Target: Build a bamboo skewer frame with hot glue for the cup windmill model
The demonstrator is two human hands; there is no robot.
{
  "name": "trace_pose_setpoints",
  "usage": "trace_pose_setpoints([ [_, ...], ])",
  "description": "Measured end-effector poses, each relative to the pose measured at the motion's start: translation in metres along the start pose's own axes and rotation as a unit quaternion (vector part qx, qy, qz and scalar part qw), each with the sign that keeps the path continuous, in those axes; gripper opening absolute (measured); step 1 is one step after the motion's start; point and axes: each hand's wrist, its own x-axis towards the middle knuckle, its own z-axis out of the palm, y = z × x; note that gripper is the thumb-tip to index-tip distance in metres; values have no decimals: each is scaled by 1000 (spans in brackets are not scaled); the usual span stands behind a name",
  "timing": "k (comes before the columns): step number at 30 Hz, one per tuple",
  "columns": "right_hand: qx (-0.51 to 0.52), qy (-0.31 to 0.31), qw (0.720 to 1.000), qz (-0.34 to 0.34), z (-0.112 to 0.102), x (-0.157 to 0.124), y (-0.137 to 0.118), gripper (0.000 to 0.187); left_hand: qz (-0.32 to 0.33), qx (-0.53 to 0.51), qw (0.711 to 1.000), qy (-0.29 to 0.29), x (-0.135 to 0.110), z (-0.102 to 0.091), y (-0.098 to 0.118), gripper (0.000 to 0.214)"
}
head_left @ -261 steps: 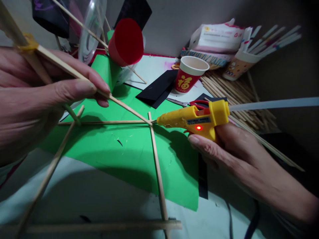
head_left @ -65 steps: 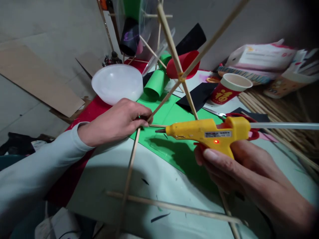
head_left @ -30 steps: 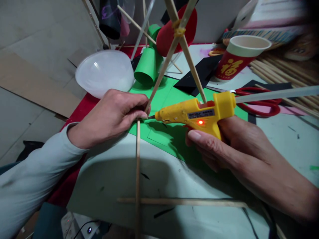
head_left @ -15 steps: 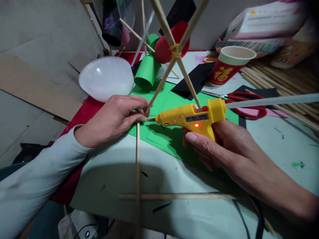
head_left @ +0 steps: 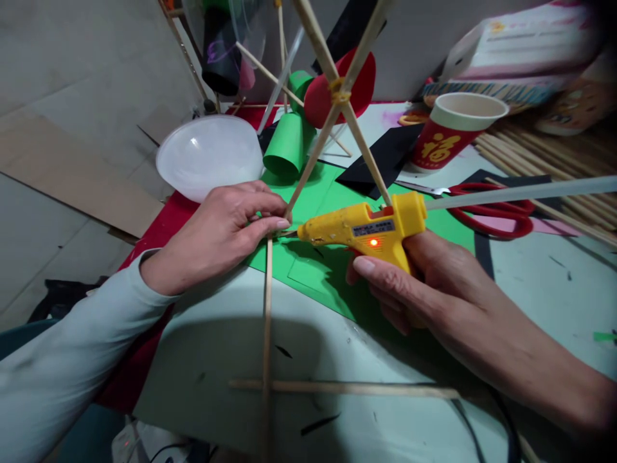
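My left hand [head_left: 219,231] pinches the corner where thin wooden sticks of a stick frame [head_left: 267,321] meet, over a green paper sheet [head_left: 337,199]. My right hand [head_left: 429,283] grips a yellow hot glue gun [head_left: 366,228] with its red light on. The gun's nozzle touches the stick joint right beside my left fingertips. A clear glue stick [head_left: 520,191] juts out of the back of the gun. Two slanted sticks rise from the frame and cross at a yellow glue blob [head_left: 340,96].
A white plastic bowl [head_left: 209,154] lies upside down at the left. Green [head_left: 288,145] and red [head_left: 340,87] paper tubes, a red paper cup [head_left: 446,132], red scissors [head_left: 491,209], black paper [head_left: 385,157] and a pile of sticks [head_left: 540,161] lie behind. The table edge is at the left.
The view shifted slightly. The glue gun's nozzle stays at the joint and my left fingers keep pinching the sticks; earlier the gun was brought in from the right.
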Motion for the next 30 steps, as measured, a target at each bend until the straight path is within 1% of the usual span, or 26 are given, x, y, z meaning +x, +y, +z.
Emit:
trace_pose_setpoints([
  [7, -28, 12, 999, -11, 7, 7, -3, 45, -16, 8, 1000, -7, 0, 2, 2, 20],
  [12, -33, 30, 999, -23, 8, 9, 0, 47, -8, -12, 1000, -14, 1, 2, 0, 18],
  [16, -27, 25, 999, -21, 9, 10, 3, 47, 8, -24, 1000, 1, 1, 2, -1, 14],
  [20, -9, 10, 1000, -8, 9, 11, 3, 43, 17, -3, 1000, 16, 1, 2, 0, 16],
  [23, -6, 1, 1000, -9, 9, 11, 3, 42, 10, 9, 1000, 12, 0, 5, 2, 20],
  [27, -5, 16, 1000, -24, 7, 7, 4, 41, 2, 6, 1000, -1, -2, 7, 3, 23],
  [30, -11, 14, 999, -32, 6, 5, 5, 41, -4, 16, 1000, 5, -2, 8, 5, 26],
])
